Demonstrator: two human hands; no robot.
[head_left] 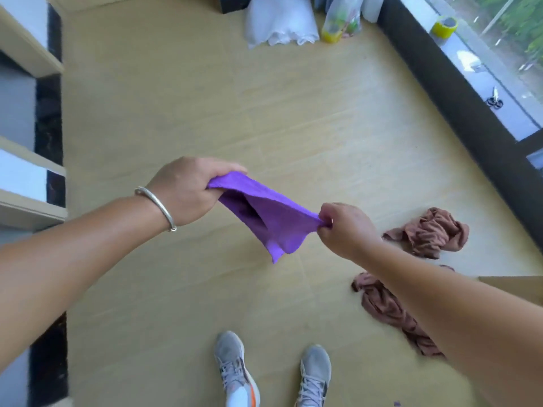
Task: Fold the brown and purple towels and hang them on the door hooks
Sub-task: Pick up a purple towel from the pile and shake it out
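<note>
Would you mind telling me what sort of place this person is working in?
Probably an indoor room in a home or flat: pale wood-look floor, a window sill holding a tape roll and scissors, and white shelves along the left wall.

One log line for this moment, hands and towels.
left hand: grips purple towel | right hand: pinches its other end | towel: held in air | brown towels: crumpled on floor

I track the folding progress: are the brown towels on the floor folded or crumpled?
Crumpled. Both brown towels lie bunched in wrinkled heaps on the floor, with no flat folds.
</note>
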